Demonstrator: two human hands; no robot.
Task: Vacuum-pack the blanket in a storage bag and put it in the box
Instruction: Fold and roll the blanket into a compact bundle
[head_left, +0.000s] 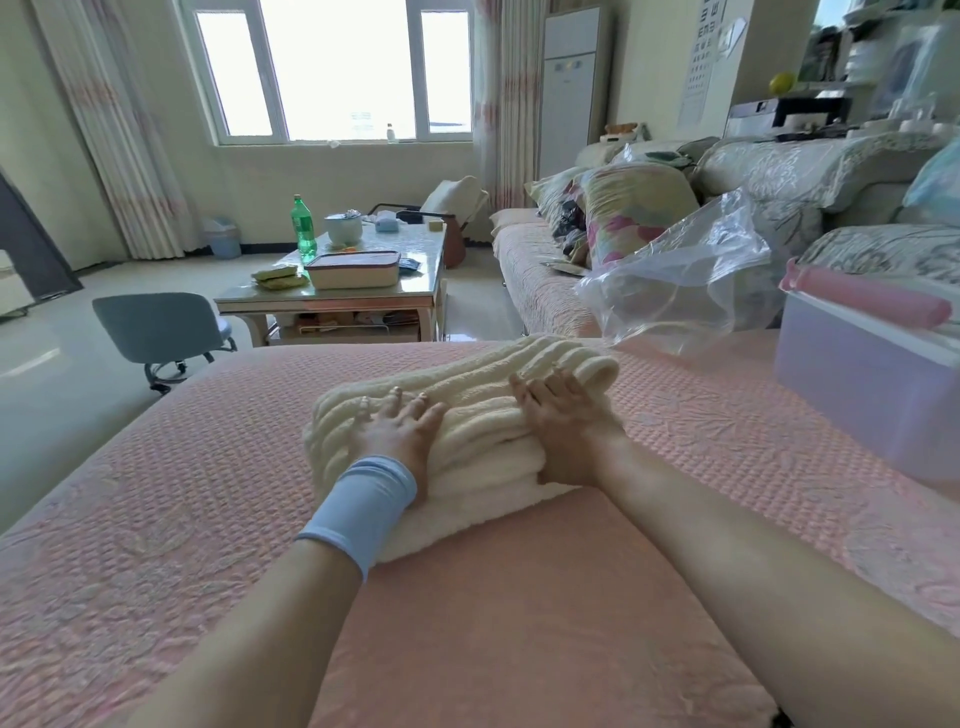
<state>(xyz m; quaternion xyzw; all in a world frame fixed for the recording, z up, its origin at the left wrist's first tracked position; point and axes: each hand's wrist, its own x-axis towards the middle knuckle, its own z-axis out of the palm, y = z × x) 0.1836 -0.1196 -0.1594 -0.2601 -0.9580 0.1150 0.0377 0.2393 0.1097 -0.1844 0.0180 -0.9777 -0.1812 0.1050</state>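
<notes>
Head view: blanket (467, 376) beneath flat, straight fingers (392, 404) of left hand (399, 432) and right hand (560, 415)

Coffee table (332, 299): glass-topped, on the floor below the window (337, 73).
Green bottle (303, 228): upright on the table, near a white lidded container (353, 270).
Swivel chair (156, 327): grey, left of the table.
Floral pillow (631, 208): propped on the sofa.

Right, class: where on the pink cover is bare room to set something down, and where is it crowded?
Bare: cover left of the blanket, and between blanket and box. Crowded: far right, around storage bag and box.
</notes>
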